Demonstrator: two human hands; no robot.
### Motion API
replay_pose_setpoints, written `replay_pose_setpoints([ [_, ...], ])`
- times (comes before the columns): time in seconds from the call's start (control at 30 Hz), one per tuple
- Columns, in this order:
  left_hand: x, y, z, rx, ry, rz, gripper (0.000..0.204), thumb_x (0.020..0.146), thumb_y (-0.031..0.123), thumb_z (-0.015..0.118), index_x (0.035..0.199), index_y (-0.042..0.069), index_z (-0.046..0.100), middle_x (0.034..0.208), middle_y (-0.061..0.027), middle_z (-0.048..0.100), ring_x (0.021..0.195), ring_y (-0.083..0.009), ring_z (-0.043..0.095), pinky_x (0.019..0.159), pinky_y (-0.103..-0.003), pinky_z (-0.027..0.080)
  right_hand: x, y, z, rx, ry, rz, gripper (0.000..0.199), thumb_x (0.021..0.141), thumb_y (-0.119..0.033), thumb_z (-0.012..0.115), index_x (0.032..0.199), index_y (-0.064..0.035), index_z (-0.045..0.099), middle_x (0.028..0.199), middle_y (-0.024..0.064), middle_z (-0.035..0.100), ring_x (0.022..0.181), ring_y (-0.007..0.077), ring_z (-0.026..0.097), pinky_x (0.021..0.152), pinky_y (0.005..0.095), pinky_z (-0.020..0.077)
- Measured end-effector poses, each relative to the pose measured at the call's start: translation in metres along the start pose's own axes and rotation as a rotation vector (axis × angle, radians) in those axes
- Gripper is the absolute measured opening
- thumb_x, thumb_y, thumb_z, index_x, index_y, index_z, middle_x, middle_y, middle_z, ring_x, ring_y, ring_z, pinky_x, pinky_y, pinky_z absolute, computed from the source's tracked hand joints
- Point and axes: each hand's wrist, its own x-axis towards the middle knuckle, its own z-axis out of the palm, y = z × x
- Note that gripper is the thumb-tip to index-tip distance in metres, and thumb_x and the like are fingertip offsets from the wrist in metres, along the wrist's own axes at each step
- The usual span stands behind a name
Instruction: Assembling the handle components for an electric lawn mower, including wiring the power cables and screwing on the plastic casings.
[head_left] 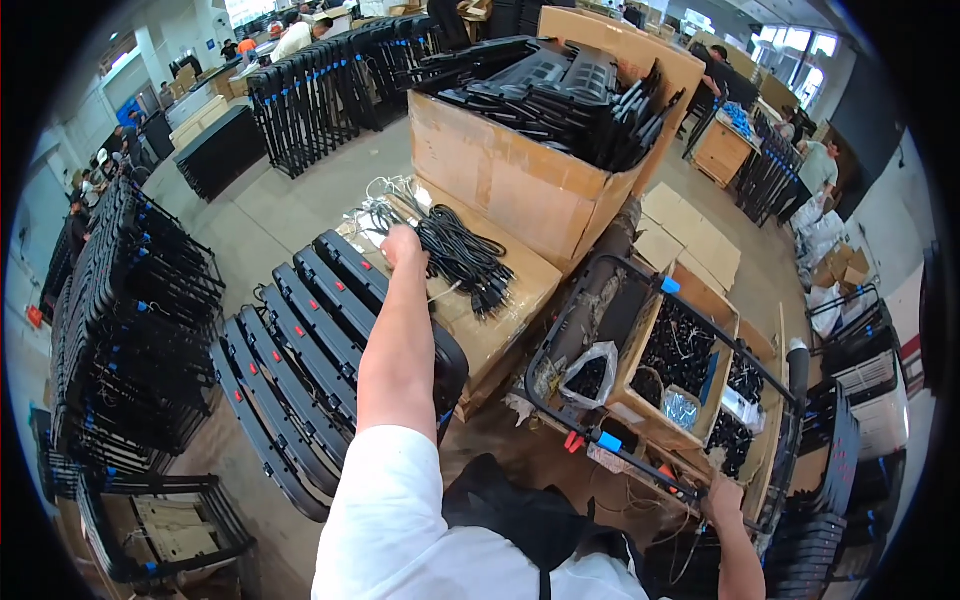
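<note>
A bundle of black power cords (455, 250) is lying on a flat cardboard box (500, 305) at the centre of the frame, and its left end is being gripped by the closed fingers of the left hand (402, 245). Rows of black panels (300, 360) are being kept just left of the outstretched arm. At the lower right, the black frame of a cart (650, 470) is being clasped by the right hand (722, 497). A large open cardboard box (520, 180) of black parts is standing above the cords

A large cardboard box (520, 180) full of black frames (570, 95). Stacked black racks (130, 320) at left. Flat cardboard sheets (690, 235) on the floor (260, 215).
</note>
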Motion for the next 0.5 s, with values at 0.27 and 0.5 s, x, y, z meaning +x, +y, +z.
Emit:
replay_pose_setpoints([
  [0.27,-0.249,0.145,-0.034,-0.690,-0.202,0.595,0.037,0.111,0.038,0.049,0.113,0.001,0.055,0.083,-0.0060,0.058,0.063,-0.0161,0.056,0.057,-0.034,0.049,-0.025,-0.003,-0.019,-0.038,-0.255,-0.062,0.030,0.089,-0.027,0.069,0.111,-0.0084,0.079,0.114,0.0149,0.078,0.106,0.0284,0.076,0.088,0.0434,0.0605],
  [0.5,-0.398,0.076,-0.039,-0.641,-0.957,0.491,0.033,0.113,0.040,0.048,0.107,0.007,0.051,0.074,-0.0008,0.055,0.057,-0.0128,0.053,0.056,-0.027,0.047,-0.013,-0.017,-0.025,-0.130,-0.294,-0.197,0.027,0.091,-0.027,0.064,0.102,-0.0081,0.080,0.108,0.0175,0.079,0.104,0.0282,0.077,0.084,0.0434,0.0618],
])
